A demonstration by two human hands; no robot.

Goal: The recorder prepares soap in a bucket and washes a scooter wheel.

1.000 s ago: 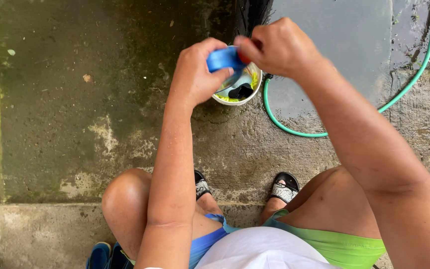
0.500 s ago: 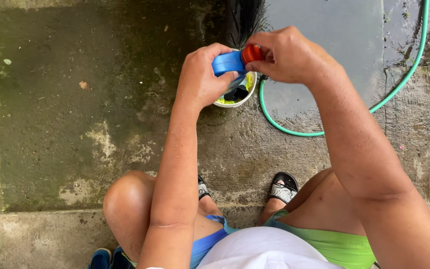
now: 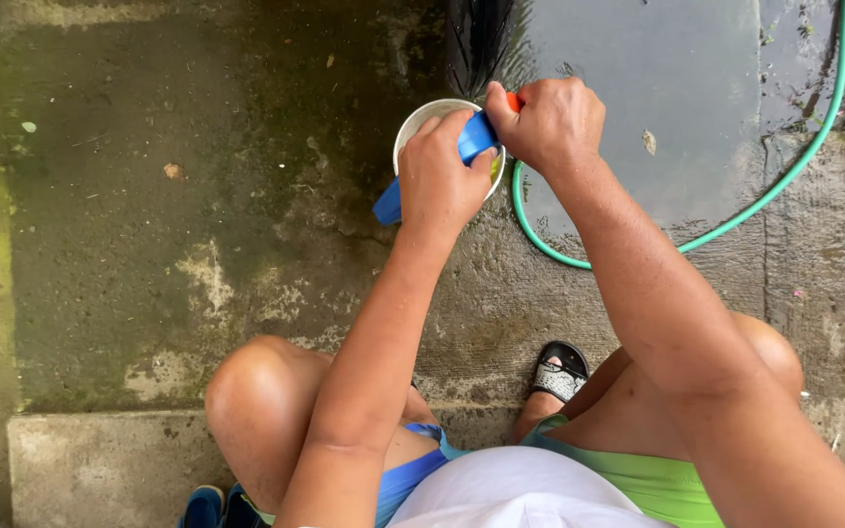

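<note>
My left hand [image 3: 442, 181] grips a blue bottle [image 3: 388, 203] that lies tilted over a small white bucket [image 3: 413, 122] on the wet concrete. The bottle's bottom end sticks out to the lower left of my fist. My right hand [image 3: 545, 122] is closed around the bottle's orange cap [image 3: 513, 100], of which only a sliver shows. Both hands hide most of the bucket's inside; a bit of yellow shows at its right rim.
A green hose [image 3: 735, 220] curves from the bucket's right side up to the top right, around a puddle [image 3: 657, 88]. A dark tyre [image 3: 476, 34] stands just behind the bucket. My knees and a sandalled foot [image 3: 559, 372] rest by a concrete step [image 3: 100, 460].
Both hands have come down closer to the bucket, the left one now covering its opening. The bottle has tilted so its bottom end shows lower left. The cap is more hidden.
</note>
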